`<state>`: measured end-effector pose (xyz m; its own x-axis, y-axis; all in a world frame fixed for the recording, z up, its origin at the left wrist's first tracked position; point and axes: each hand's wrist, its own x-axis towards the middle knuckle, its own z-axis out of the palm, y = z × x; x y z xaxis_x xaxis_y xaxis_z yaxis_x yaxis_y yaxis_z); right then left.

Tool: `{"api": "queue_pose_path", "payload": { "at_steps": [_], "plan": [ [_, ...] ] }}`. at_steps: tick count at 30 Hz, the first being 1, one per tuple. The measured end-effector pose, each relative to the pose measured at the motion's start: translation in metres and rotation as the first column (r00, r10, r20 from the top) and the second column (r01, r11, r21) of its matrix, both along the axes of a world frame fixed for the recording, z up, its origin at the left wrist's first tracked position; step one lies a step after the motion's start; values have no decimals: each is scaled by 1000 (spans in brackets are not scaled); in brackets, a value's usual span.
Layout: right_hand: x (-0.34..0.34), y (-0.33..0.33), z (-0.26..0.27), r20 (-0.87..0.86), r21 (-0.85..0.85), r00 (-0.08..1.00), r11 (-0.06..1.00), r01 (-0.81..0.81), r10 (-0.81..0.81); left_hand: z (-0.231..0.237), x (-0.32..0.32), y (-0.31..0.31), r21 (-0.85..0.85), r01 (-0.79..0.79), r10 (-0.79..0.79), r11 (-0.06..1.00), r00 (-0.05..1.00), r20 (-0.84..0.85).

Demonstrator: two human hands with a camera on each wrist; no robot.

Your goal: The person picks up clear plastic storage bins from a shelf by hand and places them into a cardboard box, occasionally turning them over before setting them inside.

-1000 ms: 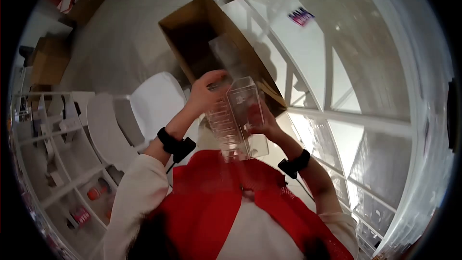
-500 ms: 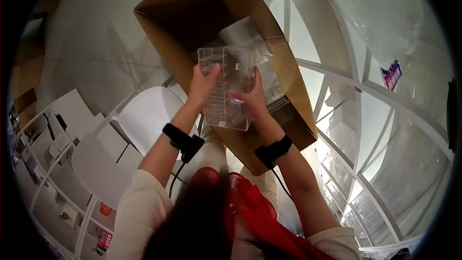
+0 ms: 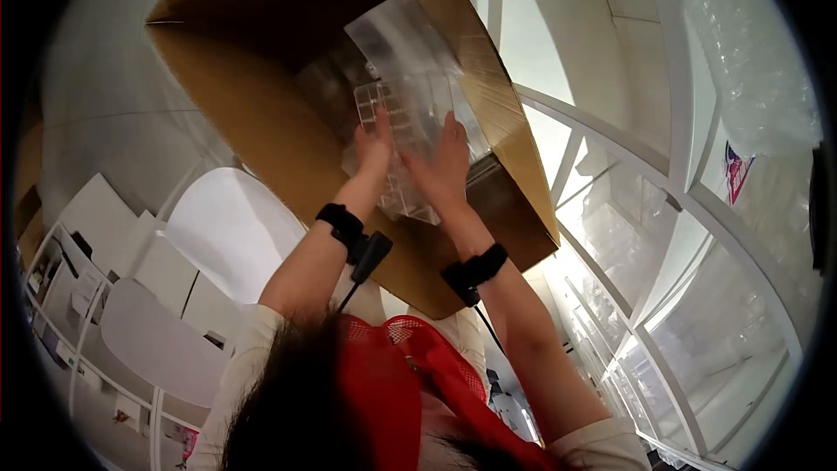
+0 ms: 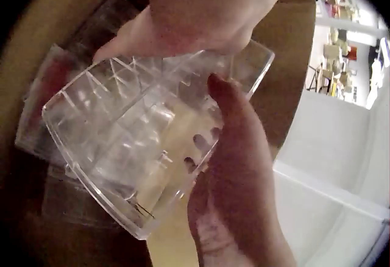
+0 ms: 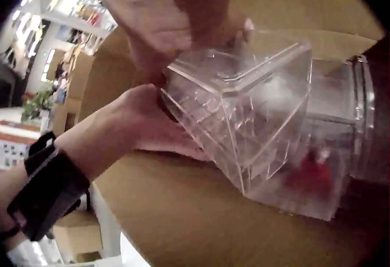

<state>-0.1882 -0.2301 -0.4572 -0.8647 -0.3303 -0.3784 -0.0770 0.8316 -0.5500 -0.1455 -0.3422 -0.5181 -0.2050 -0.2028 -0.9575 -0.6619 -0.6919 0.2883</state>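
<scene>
While gripped by left hand (image 3: 375, 155) and right hand (image 3: 443, 170), treat clear divided case (image 4: 137, 136) as probably light, stiff, slippery and brittle; hold by outer walls (image 5: 269, 121).

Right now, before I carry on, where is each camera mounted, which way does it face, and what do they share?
Head: worn on the head, facing forward and down at the cardboard box and the clear case held between left hand and right hand; forearms and red vest show.
Left wrist: facing the case; left hand along the top, right hand lower right.
Right wrist: facing the case; right hand at the top, left hand and its black wrist strap on the left.
Shared: both wrist views show the case, both hands and cardboard.
</scene>
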Motion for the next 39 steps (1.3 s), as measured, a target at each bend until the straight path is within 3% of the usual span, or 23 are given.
{"api": "queue_pose_path", "payload": {
  "at_steps": [1, 4, 7, 9, 10, 11, 14, 16, 18, 19, 22, 23, 26, 27, 30, 32, 35, 39],
  "plan": [
    [2, 26, -10, 9, -79, 1000, 997, -23, 24, -23, 12, 23, -2, 68, -68, 998, 998, 18],
    [-5, 79, -18, 287, -48, 953, 992, 116, -97, -1, 4, 72, -125, 168, -153, 978, 981, 123],
    [-23, 116, -38, 432, -116, 899, 983, 140, -78, 5, -4, 110, -283, 330, -281, 901, 939, 201],
    [-36, 143, -74, 462, -11, 879, 991, 137, -116, 1, -4, 134, -348, 422, -365, 837, 905, 220],
    [-42, 155, -97, 474, 38, 870, 990, 133, -135, 7, -8, 142, -327, 332, -293, 885, 942, 164],
    [-48, 160, -112, 430, -123, 901, 986, 114, -50, 11, -11, 146, -288, 362, -317, 887, 929, 192],
    [-63, 162, -131, 279, -39, 958, 997, -63, 72, -6, -12, 164, -197, 312, -268, 929, 937, 223],
    [-63, 157, -141, 233, -2, 971, 998, -56, 55, -16, -14, 168, -201, 253, -214, 946, 957, 199],
    [-59, 147, -144, 149, 43, 988, 998, -45, 38, -17, -20, 156, -260, 208, -174, 943, 974, 146],
    [-59, 140, -138, 177, 14, 984, 1000, 18, -21, -68, -3, 171, -331, 17, -38, 944, 998, -57],
    [-59, 120, -129, 207, -121, 975, 987, 102, -75, -72, -7, 163, -459, 23, -49, 888, 998, -43],
    [-61, 118, -133, 186, -110, 982, 993, 47, -26, -75, -7, 160, -498, 45, -87, 866, 994, -62],
    [-54, 116, -146, 7, 10, 1000, 1000, -20, 20, -77, -7, 157, -460, 66, -142, 885, 981, -132],
    [-50, 116, -149, -20, -66, 1000, 998, -22, 20, -83, -5, 156, -445, 77, -157, 892, 977, -145],
    [-17, 104, -131, -202, 353, 948, 922, -162, 244, -86, -3, 154, -431, 194, -262, 881, 959, -104],
    [2, 95, -112, -63, 362, 982, 921, -146, 180, -77, -6, 155, -387, 242, -271, 890, 962, -23],
    [16, 91, -98, 103, 453, 992, 885, -108, 69, -66, -7, 149, -251, 214, -236, 944, 970, -62],
    [19, 95, -101, 75, 439, 996, 896, -67, 38, -63, -3, 141, -167, 185, -211, 969, 965, -153]
  ]
}}
